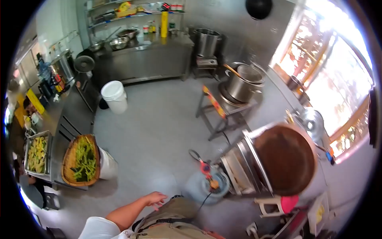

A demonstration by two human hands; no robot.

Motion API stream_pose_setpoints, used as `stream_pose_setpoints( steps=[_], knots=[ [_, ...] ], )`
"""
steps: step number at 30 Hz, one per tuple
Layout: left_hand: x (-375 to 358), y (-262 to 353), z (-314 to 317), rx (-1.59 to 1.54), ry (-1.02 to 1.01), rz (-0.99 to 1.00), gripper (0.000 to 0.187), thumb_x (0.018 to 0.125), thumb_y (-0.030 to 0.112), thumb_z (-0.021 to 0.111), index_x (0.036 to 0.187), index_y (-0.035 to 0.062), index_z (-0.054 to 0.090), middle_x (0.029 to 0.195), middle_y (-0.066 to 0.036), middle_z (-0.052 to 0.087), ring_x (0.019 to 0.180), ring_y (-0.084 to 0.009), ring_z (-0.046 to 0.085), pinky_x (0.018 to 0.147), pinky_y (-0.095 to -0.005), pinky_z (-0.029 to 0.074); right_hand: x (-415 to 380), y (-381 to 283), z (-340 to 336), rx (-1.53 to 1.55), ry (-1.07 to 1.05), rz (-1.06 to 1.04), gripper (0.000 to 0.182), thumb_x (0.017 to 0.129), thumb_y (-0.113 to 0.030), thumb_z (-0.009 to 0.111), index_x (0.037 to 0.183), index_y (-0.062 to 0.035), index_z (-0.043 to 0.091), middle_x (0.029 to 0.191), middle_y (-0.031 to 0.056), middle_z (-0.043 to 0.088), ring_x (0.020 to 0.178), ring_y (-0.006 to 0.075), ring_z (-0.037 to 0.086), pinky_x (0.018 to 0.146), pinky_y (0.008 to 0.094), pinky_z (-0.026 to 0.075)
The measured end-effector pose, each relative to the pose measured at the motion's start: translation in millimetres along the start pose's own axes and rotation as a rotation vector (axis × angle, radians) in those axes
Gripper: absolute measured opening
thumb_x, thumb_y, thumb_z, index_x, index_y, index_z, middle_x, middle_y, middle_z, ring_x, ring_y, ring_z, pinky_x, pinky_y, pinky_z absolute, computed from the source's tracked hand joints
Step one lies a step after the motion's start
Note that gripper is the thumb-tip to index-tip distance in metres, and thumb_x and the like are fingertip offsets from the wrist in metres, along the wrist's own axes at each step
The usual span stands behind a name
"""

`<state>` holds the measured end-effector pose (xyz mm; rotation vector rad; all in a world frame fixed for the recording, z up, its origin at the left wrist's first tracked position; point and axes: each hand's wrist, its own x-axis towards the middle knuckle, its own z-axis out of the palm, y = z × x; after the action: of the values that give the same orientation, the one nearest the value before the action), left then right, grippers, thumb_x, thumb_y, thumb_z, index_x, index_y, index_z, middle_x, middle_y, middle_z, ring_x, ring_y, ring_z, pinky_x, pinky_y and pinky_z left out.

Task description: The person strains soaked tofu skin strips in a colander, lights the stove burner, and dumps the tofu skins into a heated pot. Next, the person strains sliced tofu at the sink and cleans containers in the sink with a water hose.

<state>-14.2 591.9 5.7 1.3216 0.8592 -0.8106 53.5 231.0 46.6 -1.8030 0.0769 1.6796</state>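
Note:
My left hand hangs in front of my body near my thigh, fingers loosely apart and holding nothing. At the bottom edge, a sliver of skin that looks like part of my right hand shows; its fingers are hidden. To the right of my left hand, a gas cylinder with a red regulator stands on the floor. Beyond it sits a large brown wok on a metal stove frame. Neither hand touches any of these.
At left, a basket of green vegetables rests on a white bin, beside a tray of cut vegetables. A white bucket stands on the floor. Pots sit on a low stand ahead; a steel counter lines the back.

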Motion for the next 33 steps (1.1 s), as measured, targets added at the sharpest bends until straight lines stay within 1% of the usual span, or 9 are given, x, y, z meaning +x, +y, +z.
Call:
stream_pose_setpoints(
  steps=[3,6,10,12,17,18,21,26,33],
  knots=[
    [5,67,-67,0.006,0.09,-0.045,0.049,0.084,0.047,0.06,0.105,0.003,0.059,0.082,-0.009,0.061,0.059,-0.0189,0.059,0.049,-0.0344,0.053,79,-88,-20,-0.141,-0.046,0.012,0.045,0.093,-0.042,0.05,0.116,-0.0041,0.053,0.097,0.0116,0.062,0.083,0.0207,0.058,0.07,0.0339,0.046],
    [46,46,-151,-0.35,-0.276,-0.112,0.043,0.084,0.048,0.06,0.076,0.0056,0.058,0.058,-0.002,0.054,0.043,-0.0099,0.047,0.036,-0.0249,0.04,158,-193,-55,-0.296,-0.076,0.011,0.05,0.093,-0.044,0.049,0.121,-0.0033,0.052,0.102,0.0129,0.062,0.088,0.0215,0.059,0.074,0.0346,0.047],
    [7,95,-239,-0.532,-0.308,-0.457,0.047,0.087,0.052,0.056,0.067,0.0096,0.054,0.05,0.002,0.047,0.039,-0.0064,0.04,0.035,-0.022,0.031,216,-326,-101,-0.48,-0.121,0.017,0.057,0.092,-0.047,0.049,0.128,-0.0023,0.049,0.109,0.0145,0.062,0.095,0.0226,0.06,0.079,0.0357,0.047],
    [46,77,-287,-0.917,-0.118,-0.282,0.042,0.088,0.047,0.056,0.082,0.0054,0.059,0.058,-0.001,0.053,0.045,-0.012,0.051,0.039,-0.0233,0.041,220,-410,-127,-0.468,-0.133,0.068,0.061,0.092,-0.048,0.049,0.131,-0.0018,0.048,0.112,0.0154,0.062,0.099,0.0232,0.061,0.081,0.0362,0.047],
    [105,184,-402,-0.68,0.558,-0.141,0.039,0.083,0.038,0.064,0.085,-0.0003,0.063,0.083,-0.015,0.067,0.062,-0.0218,0.063,0.049,-0.0328,0.051,257,-665,-175,-0.146,-0.207,-0.176,0.048,0.096,-0.043,0.048,0.12,-0.0026,0.057,0.103,0.0089,0.063,0.093,0.019,0.06,0.078,0.0313,0.049],
    [119,212,-424,-0.508,0.711,-0.186,0.038,0.083,0.037,0.065,0.087,-0.0013,0.064,0.084,-0.015,0.067,0.061,-0.022,0.062,0.05,-0.0324,0.05,278,-706,-190,-0.079,-0.265,-0.268,0.048,0.096,-0.043,0.048,0.12,-0.0027,0.057,0.102,0.0086,0.064,0.093,0.0184,0.06,0.077,0.0307,0.049],
    [157,313,-491,-0.613,0.372,-0.24,0.04,0.084,0.036,0.064,0.105,0.0016,0.064,0.092,-0.012,0.066,0.067,-0.0199,0.061,0.056,-0.0334,0.051,367,-767,-242,-0.546,-0.121,-0.441,0.04,0.094,-0.035,0.053,0.119,-0.0031,0.057,0.107,0.0093,0.063,0.098,0.0222,0.062,0.081,0.0328,0.049],
    [219,492,-645,-0.333,0.006,0.092,0.046,0.088,0.032,0.06,0.125,0.0056,0.053,0.102,-0.01,0.065,0.085,-0.0166,0.061,0.066,-0.0343,0.052,370,-865,-261,-0.381,0.073,-0.084,0.039,0.094,-0.031,0.052,0.124,-0.0066,0.055,0.108,0.013,0.063,0.101,0.0247,0.059,0.087,0.035,0.046],
    [328,838,-867,0.025,0.52,0.551,0.029,0.091,0.021,0.052,0.111,-0.0009,0.058,0.093,-0.011,0.067,0.072,-0.0186,0.063,0.065,-0.0312,0.052,480,-1003,-319,0.068,0.168,0.007,0.037,0.093,-0.033,0.052,0.119,-0.008,0.058,0.099,0.0105,0.063,0.088,0.0223,0.058,0.075,0.0336,0.045]
  ],
)
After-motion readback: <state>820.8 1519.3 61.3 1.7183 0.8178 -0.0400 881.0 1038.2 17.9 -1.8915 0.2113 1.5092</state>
